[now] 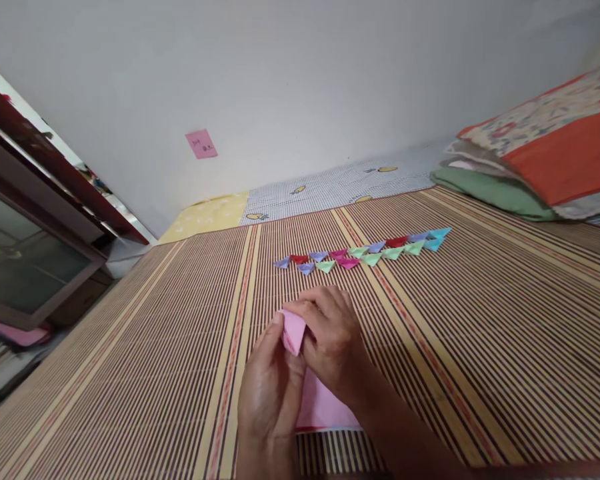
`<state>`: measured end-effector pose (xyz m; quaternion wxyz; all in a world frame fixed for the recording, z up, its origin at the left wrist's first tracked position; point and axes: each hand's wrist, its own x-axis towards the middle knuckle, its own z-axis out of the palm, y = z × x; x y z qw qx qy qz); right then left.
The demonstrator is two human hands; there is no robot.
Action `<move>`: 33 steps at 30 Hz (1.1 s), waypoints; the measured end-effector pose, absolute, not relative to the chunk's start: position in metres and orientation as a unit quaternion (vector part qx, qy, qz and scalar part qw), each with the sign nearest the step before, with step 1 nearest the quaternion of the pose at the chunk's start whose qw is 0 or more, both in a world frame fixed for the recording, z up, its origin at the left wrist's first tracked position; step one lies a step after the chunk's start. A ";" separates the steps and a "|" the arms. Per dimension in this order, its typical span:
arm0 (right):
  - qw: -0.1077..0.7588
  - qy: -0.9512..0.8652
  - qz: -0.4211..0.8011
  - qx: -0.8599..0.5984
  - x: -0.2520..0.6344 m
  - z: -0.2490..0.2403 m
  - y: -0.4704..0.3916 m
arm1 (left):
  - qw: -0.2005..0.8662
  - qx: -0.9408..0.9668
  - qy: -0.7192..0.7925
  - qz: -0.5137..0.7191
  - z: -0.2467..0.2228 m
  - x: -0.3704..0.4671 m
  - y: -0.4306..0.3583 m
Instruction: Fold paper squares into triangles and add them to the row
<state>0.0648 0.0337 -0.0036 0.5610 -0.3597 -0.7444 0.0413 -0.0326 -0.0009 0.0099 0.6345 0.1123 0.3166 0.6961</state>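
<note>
Both of my hands meet over the mat around a small piece of folded pink paper point(293, 331). My left hand point(269, 380) pinches its left edge, thumb on top. From the other side my right hand point(333, 337) grips the right edge and top, its fingers curled over. Beneath my hands lies a flat stack of pink paper sheets point(325, 405), partly covered by my wrists. Beyond them, small folded paper triangles point(349, 263) in purple, red, green, magenta and blue lie in two slanting rows.
A striped bamboo mat point(180, 347) spreads under everything. At the back right sit folded bedding point(565, 160) and a green cushion point(495, 193). Patterned cloth point(320, 181) runs along the wall, which bears a pink note point(201, 144). A glass-panelled cabinet point(30, 247) stands at left.
</note>
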 end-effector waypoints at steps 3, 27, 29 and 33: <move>0.582 -0.722 0.042 -0.372 0.062 -0.005 0.034 | 0.637 0.137 0.303 0.695 0.004 -0.031 0.000; 0.520 -0.658 0.456 -0.298 0.090 0.003 0.046 | 0.350 0.357 0.531 0.684 -0.003 -0.032 -0.001; 0.496 -0.651 0.497 -0.289 0.093 0.002 0.047 | 0.313 0.373 0.535 0.690 -0.001 -0.030 -0.001; 0.501 -0.649 0.482 -0.310 0.086 0.000 0.046 | 0.263 0.391 0.551 0.689 0.001 -0.024 -0.001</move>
